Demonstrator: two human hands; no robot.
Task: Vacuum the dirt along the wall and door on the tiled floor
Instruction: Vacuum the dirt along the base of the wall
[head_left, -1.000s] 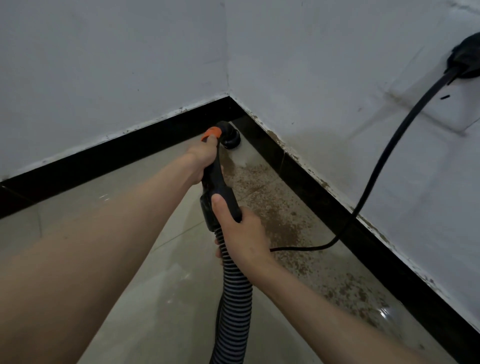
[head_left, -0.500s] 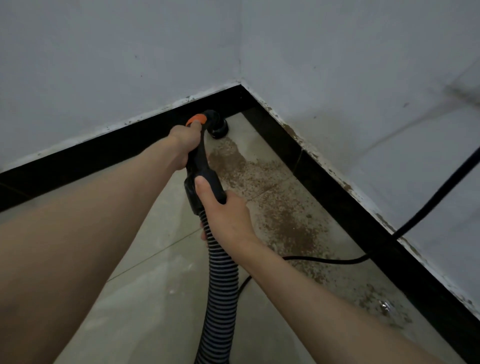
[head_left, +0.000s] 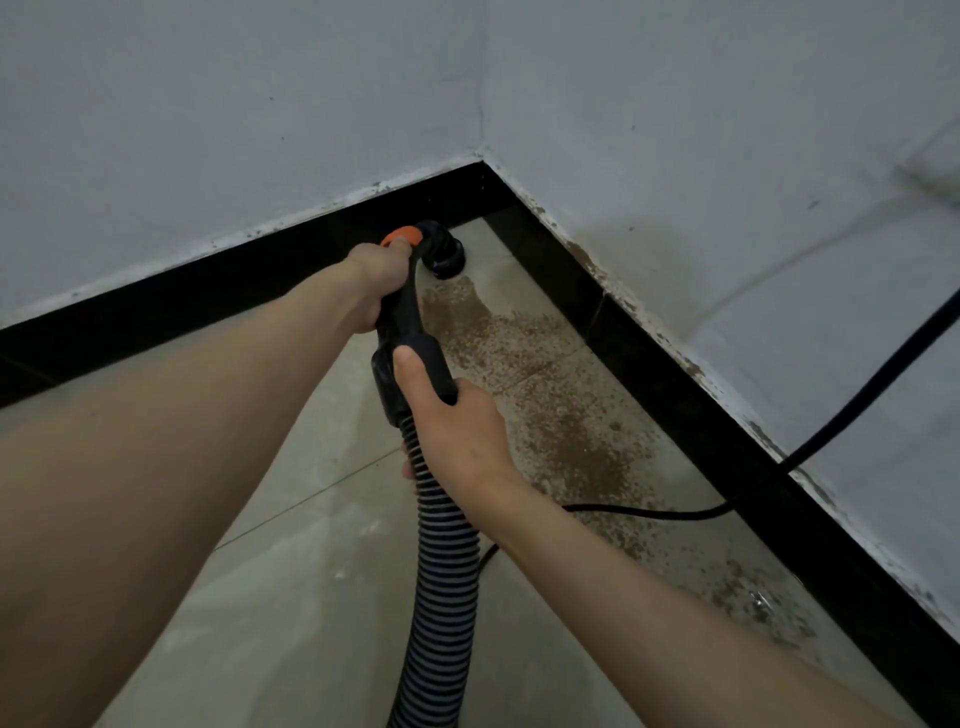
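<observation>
A black vacuum handle with an orange button points into the room corner. Its round nozzle sits on the tiled floor close to the black skirting. My left hand grips the upper handle, thumb on the orange button. My right hand grips the lower handle where the ribbed grey hose joins. Brown dirt spreads over the tiles along the right wall, from just behind the nozzle toward me.
Black skirting runs along both white walls and meets at the corner. A black power cord hangs down the right wall and trails across the floor behind my right forearm.
The view has dropped and swung, so the wall plug has left the frame. The nozzle has stayed in the corner, and both hands keep the same grip on the handle.
</observation>
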